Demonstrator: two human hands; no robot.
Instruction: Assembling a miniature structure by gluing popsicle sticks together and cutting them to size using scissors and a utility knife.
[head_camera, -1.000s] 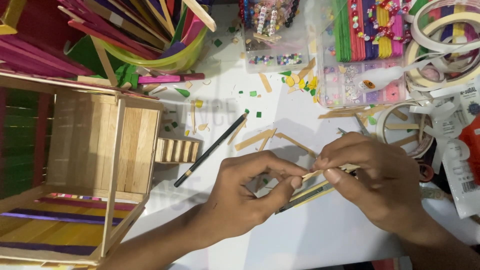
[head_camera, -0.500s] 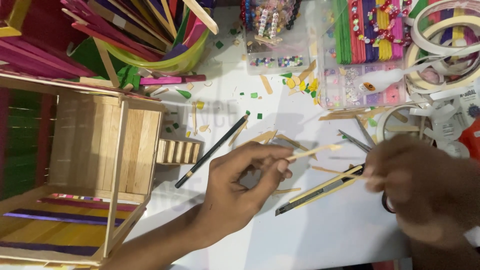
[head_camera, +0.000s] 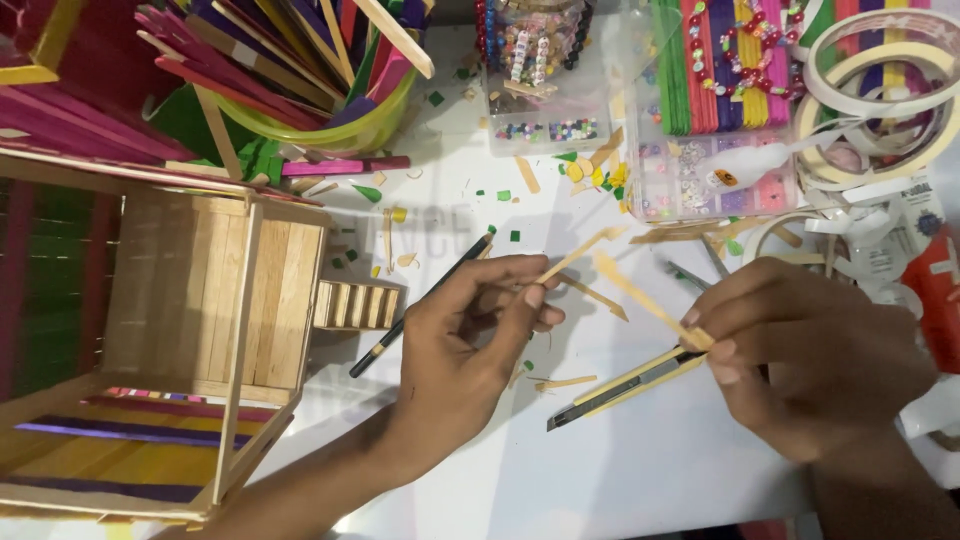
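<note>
Left hand (head_camera: 470, 350) pinches thin wood sliver (head_camera: 580, 252), tip clear of grip. Right hand (head_camera: 810, 350) pinches second strip (head_camera: 640, 290), separated; utility knife (head_camera: 625, 385) lies under right grip.

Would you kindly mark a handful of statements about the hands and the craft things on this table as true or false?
1. The left hand pinches a thin wooden sliver. True.
2. The right hand holds the pencil. False: the pencil lies on the table, partly behind the left hand; the right hand pinches a second wooden strip.
3. A yellow cutter lies between the two hands. True.
4. The stick house stands at the right edge. False: it stands at the left.
5. The green bowl holds coloured sticks. True.
</note>
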